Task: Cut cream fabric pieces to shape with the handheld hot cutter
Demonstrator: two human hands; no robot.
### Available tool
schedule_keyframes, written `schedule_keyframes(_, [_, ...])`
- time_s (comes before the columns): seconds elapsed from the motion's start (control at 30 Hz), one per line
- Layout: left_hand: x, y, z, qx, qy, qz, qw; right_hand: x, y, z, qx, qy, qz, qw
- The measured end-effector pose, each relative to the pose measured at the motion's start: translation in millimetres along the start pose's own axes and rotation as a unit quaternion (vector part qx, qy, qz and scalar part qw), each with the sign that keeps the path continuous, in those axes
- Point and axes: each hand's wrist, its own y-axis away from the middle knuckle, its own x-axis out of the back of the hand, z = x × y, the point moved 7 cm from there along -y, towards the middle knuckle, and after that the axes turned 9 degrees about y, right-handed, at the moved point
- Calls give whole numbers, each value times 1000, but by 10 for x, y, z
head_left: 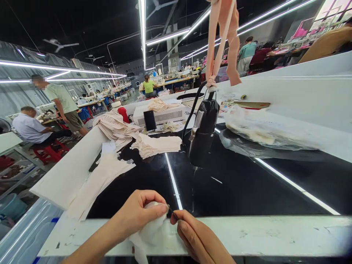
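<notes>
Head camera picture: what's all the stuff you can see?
Table: one, black and shiny, in front.
Bag: one, black, hanging over the table from a peach strap.
Cloth stacks: several, cream, table's left half.
Plastic bag: one, clear, on the right.
Box: one, white, far side.
People: several, at benches behind.
Left hand: holds white cloth.
Right hand: pinches a thin dark thing, too small to name.

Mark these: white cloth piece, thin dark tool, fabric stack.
white cloth piece (151,231), head view, bunched middle
thin dark tool (173,212), head view, exposed shaft
fabric stack (158,145), head view, top sheet
</notes>
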Motion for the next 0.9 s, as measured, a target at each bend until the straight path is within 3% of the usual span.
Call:
schedule_keyframes(0.37, [1,16,48,-5,-25,-5,1000,-52,-8,136,-36,-7,-42,998])
schedule_keyframes(0.47, [9,34,46,-7,-35,-7,999,35,-14,126,-24,3,-12,1000])
schedule_keyframes(0.6, [-13,62,16,-6,-45,-18,999,378,-117,32,26,89,95,991])
schedule_keyframes(0.67, [-51,86,-13,1,-48,-30,998,491,-228,-57,68,149,112,980])
schedule_keyframes(0.9, [-128,170,-79,22,-43,-69,996,337,-542,-174,172,320,35,931])
